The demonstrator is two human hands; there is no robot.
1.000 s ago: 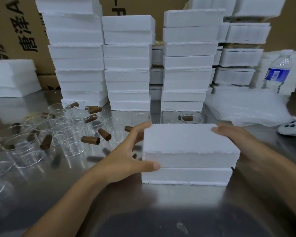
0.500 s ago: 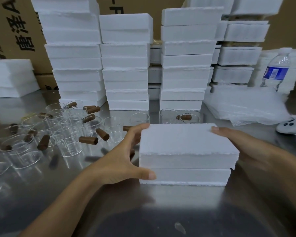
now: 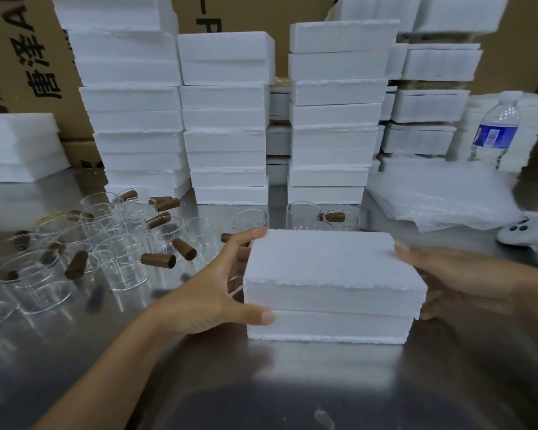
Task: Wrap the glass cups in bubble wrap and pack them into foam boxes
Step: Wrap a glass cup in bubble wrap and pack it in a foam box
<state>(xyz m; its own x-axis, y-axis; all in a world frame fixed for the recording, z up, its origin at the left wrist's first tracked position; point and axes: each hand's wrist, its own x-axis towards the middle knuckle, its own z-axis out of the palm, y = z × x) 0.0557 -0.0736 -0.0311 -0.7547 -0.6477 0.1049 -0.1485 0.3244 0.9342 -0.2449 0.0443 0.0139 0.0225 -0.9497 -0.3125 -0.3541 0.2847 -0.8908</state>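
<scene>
Box [image 3: 330, 283] on bench [image 3: 292, 383], clasped at both ends by left hand [image 3: 208, 293] and right hand [image 3: 457, 280]; light, crumbly foam, hold sides gently.

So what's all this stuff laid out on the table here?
Foam box: one, white, closed, front centre, held at both ends.
Stacked foam boxes: several tall columns, white, at the back.
Glass cups: many, clear, with brown handles, clustered at left; a few more just behind the held box.
Bubble wrap: a pile of sheets, translucent white, at right.
Water bottle: one, clear with blue label, far right.
Foam sheets: a stack, white, far left.
Cardboard cartons: brown, printed, behind everything.
Table: shiny metal.
Left hand: grips the box's left end.
Right hand: grips its right end.
</scene>
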